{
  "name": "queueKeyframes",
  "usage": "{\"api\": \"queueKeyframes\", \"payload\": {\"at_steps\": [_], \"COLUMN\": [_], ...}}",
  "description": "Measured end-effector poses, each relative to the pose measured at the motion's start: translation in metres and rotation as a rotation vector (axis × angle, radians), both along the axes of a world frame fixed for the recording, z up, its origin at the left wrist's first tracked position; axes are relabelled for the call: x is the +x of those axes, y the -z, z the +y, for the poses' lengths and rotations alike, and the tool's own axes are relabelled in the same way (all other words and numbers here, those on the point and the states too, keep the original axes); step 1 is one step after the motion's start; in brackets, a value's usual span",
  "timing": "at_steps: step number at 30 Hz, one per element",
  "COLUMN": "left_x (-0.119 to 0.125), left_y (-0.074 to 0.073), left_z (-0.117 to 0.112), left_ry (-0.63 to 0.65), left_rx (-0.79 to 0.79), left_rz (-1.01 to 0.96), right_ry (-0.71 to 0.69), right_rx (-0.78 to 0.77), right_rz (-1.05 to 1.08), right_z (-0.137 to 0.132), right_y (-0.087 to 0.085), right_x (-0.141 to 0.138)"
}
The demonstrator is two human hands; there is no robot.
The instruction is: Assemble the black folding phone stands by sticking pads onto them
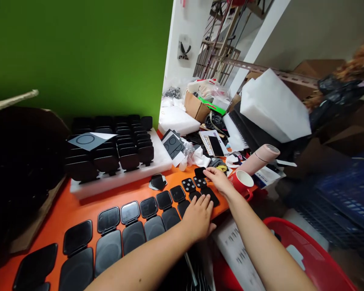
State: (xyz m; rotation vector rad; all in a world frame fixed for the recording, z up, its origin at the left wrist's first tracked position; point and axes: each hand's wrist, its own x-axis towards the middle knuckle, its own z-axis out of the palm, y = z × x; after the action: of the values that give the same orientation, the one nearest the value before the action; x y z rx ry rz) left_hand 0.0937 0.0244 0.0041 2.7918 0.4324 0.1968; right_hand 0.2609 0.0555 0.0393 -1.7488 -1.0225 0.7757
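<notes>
Two rows of flat black square parts (130, 226) lie along the front of the orange table (79, 210). My left hand (198, 216) rests flat on the parts at the right end of the rows, fingers stretched out. Just beyond it, my right hand (218, 180) pinches a small black square piece (200, 171) at its fingertips. Black pieces with white dots (188, 184) lie under that hand. A red mug (242, 182) stands right beside my right wrist.
A white foam tray (151, 167) holding several upright black parts sits at the back left. A pink cylinder (259, 159), white foam blocks (273, 107), cardboard boxes and clutter fill the right. A red bin (306, 246) and a blue crate (346, 194) stand below the table edge.
</notes>
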Motion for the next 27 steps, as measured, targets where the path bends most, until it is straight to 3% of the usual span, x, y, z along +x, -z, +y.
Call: {"api": "queueKeyframes", "payload": {"at_steps": [4, 10, 27], "left_x": [0.021, 0.022, 0.023], "left_y": [0.014, 0.030, 0.030], "left_z": [0.002, 0.001, 0.002], "left_ry": [-0.041, -0.049, -0.055], "left_rx": [-0.004, 0.012, 0.026], "left_rz": [0.029, 0.039, 0.011], "right_ry": [0.011, 0.006, 0.179], "right_rx": [-0.048, -0.067, -0.111], "right_rz": [-0.022, -0.108, -0.432], "right_z": [-0.009, -0.006, -0.004], "right_y": [0.022, 0.049, 0.066], "right_x": [0.019, 0.025, 0.013]}}
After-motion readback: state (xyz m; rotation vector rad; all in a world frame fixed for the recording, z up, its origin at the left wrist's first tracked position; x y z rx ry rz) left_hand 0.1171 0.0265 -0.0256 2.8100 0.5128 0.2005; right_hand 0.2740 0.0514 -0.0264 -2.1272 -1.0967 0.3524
